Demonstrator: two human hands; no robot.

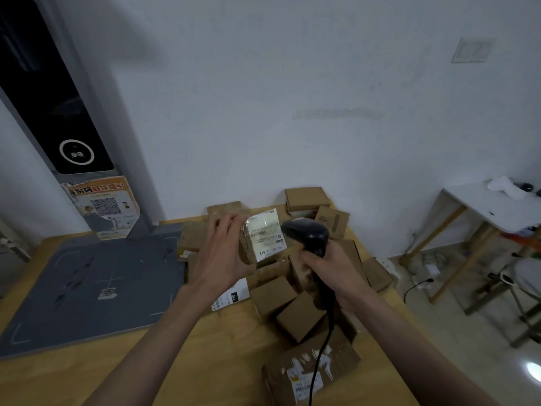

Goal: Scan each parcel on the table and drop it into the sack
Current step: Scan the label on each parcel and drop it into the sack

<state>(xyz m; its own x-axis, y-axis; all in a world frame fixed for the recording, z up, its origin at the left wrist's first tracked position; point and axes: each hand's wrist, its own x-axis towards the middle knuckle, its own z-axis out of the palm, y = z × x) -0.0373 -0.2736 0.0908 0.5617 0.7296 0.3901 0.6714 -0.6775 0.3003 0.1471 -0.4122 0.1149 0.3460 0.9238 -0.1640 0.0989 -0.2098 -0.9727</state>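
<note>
My left hand (225, 253) grips a small brown parcel (260, 238) and holds it up over the pile, its white shipping label facing me. My right hand (328, 268) grips the handle of a black barcode scanner (307, 234), whose head points at the label from the right, close to it. The scanner's black cable runs down toward me across the table. Several brown cardboard parcels (292, 306) lie heaped on the wooden table (146, 373) below both hands. No sack is in view.
A grey mat (87, 288) with white markings covers the table's left part. A tall grey kiosk (58, 118) with a QR poster stands at the back left. A white side table (497, 209) and a chair stand on the floor to the right.
</note>
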